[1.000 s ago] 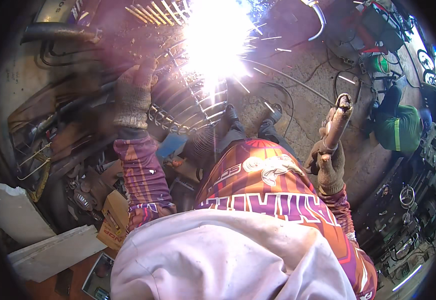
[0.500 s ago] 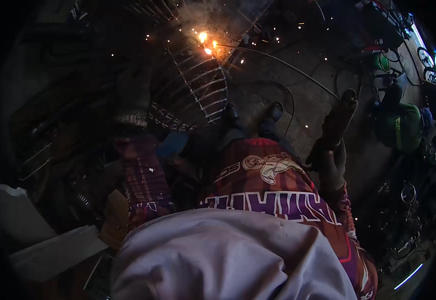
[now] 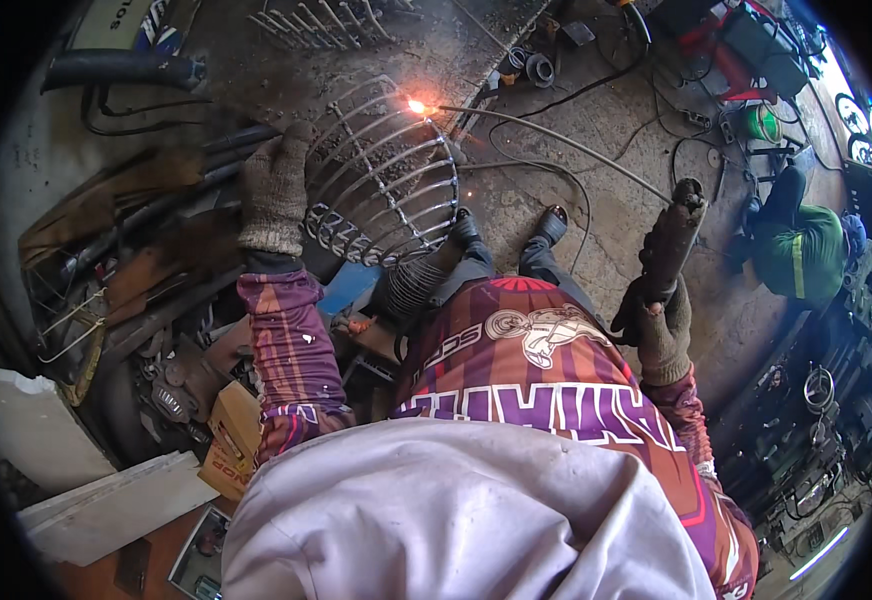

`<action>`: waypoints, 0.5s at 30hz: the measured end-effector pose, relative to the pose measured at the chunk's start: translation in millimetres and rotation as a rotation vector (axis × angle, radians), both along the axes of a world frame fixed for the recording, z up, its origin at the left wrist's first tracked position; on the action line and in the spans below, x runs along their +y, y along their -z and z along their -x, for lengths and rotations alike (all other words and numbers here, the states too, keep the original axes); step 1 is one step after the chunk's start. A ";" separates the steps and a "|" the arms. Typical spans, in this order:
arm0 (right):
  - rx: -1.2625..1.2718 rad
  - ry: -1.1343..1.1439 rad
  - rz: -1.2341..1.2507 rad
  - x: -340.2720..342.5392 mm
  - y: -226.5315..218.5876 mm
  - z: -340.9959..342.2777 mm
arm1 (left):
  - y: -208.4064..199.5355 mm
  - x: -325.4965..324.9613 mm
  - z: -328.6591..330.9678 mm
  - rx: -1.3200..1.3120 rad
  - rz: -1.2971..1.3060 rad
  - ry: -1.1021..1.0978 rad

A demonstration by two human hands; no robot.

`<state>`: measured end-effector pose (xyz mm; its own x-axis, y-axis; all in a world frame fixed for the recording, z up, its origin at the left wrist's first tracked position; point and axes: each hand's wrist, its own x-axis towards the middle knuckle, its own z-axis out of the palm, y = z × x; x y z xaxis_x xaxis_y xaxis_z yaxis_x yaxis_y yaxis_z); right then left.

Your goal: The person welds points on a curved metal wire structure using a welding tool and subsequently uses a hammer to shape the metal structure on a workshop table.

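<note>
The gloved right hand (image 3: 659, 325) is closed around a dark electrode holder (image 3: 670, 245), whose jaws bear a long, slightly bowed welding rod (image 3: 578, 147). Farther forward, the gloved left hand (image 3: 274, 195) is just beside a ribbed metal cage (image 3: 384, 183); whether its fingers grip a bar, I cannot tell. The cage lies between the hands, its far end over the grimy table (image 3: 466, 55), an orange glow (image 3: 418, 106) at its upper ribs near the rod's tip.

At the welding rod's (image 3: 576, 146) tip, near the right edge of the bench (image 3: 456, 55), orange glare (image 3: 418, 106) is seen; the outer rim is darkened and distorted.
</note>
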<state>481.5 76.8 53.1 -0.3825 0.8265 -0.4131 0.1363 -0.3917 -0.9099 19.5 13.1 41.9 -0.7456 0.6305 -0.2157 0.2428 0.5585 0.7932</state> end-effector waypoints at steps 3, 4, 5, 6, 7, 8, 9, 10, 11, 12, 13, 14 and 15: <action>0.009 -0.019 -0.007 0.5 -1.0 -0.5 | 5.8 -4.8 6.9 0.049 0.088 0.023; -0.002 -0.028 -0.004 0.7 -1.7 -0.6 | 8.0 -5.1 7.2 0.032 0.059 0.007; -0.002 -0.027 -0.005 0.9 -2.2 -0.2 | 9.4 -5.2 7.5 0.015 0.030 -0.008; 0.001 -0.025 -0.010 1.0 -2.6 0.5 | 9.9 -5.3 8.1 0.014 0.029 -0.008; 0.005 -0.025 -0.014 1.0 -2.6 1.2 | 9.7 -6.1 8.9 0.027 0.031 0.011; 0.006 -0.025 -0.013 0.8 -2.3 1.3 | 9.4 -6.5 9.4 0.039 0.034 0.030; 0.015 -0.024 -0.001 0.4 -1.9 1.4 | 9.0 -6.4 8.9 0.040 0.034 0.029; 0.024 -0.021 0.011 0.0 -1.5 1.3 | 9.1 -5.7 7.7 0.036 0.010 0.027; 0.024 -0.021 0.011 0.0 -1.3 1.2 | 9.1 -5.0 6.7 0.032 -0.014 0.024; 0.023 -0.026 0.017 0.0 -1.2 1.1 | 8.2 -4.5 6.1 0.032 -0.014 0.024; 0.022 -0.030 0.023 0.1 -1.4 1.0 | 6.4 -3.5 5.5 0.021 -0.008 0.022; 0.022 -0.029 0.022 -0.1 -1.5 1.7 | 5.4 -2.9 4.7 0.011 -0.002 0.020; 0.027 -0.018 0.025 -0.7 -1.7 3.1 | 5.6 -1.7 2.0 0.011 -0.003 0.021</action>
<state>478.4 76.1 54.8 -0.4089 0.8088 -0.4226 0.1189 -0.4119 -0.9034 17.5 11.4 36.2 -0.7343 0.6468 -0.2060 0.2631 0.5510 0.7920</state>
